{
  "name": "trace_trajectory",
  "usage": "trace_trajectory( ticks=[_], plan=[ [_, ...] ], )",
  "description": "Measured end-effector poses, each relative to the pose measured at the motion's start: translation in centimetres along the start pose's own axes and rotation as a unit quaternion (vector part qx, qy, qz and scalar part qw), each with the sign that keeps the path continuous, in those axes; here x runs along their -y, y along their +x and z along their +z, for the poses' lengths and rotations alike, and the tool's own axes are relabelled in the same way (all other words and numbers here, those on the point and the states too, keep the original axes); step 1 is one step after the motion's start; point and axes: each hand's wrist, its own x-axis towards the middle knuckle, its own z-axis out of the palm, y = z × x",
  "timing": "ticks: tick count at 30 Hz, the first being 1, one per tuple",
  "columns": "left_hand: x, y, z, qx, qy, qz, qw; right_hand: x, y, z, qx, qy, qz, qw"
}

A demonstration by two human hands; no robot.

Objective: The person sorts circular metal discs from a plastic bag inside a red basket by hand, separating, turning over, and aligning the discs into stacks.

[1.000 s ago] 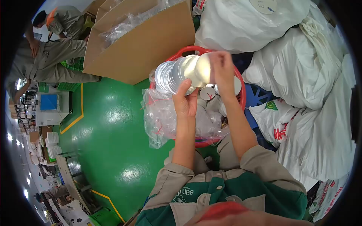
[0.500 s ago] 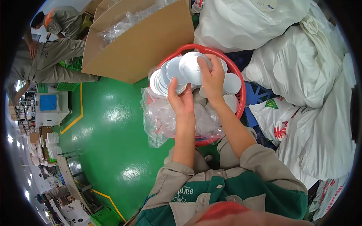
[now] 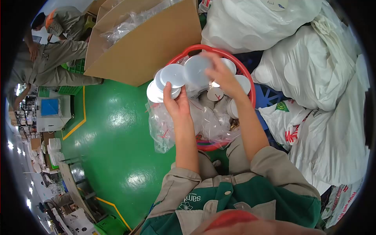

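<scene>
My left hand (image 3: 178,102) is closed on a fanned stack of round, pale grey-white discs (image 3: 172,75), thumb on top. My right hand (image 3: 222,76), blurred by motion, grips another round disc (image 3: 196,72) just to the right of that stack. Whether it is one disc or several is unclear. Both hands are over a red basket (image 3: 253,88). Inside it lie more white discs (image 3: 243,83), one disc with a red mark (image 3: 215,94), and crumpled clear plastic bags (image 3: 203,119). A clear bag (image 3: 162,131) hangs over the basket's near left side.
A large cardboard box (image 3: 145,51) with clear plastic in it stands behind and left of the basket. Bulging white sacks (image 3: 301,68) are piled to the right on a blue pallet (image 3: 268,96). Green floor (image 3: 117,129) lies to the left; two people (image 3: 64,23) are at the far left.
My right hand has drawn right and slightly down, and more of the basket's contents shows between the hands. My left hand has shifted left with the stack.
</scene>
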Motion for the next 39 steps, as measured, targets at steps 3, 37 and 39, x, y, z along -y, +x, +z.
trace_trajectory(
  ticks=[3,37,39],
  plan=[
    [0.4,-0.5,0.2,0.017,0.005,-0.033,0.999,-5.4,2.0,-5.1,-0.239,-0.126,-0.025,0.962],
    [12.0,2.7,-6.4,0.020,0.008,-0.284,0.959,-12.4,2.8,-7.2,-0.248,-0.445,0.095,0.855],
    [11.9,2.6,-6.4,0.004,0.008,-0.284,0.959,-12.4,2.7,-7.4,-0.246,-0.444,0.093,0.857]
  ],
)
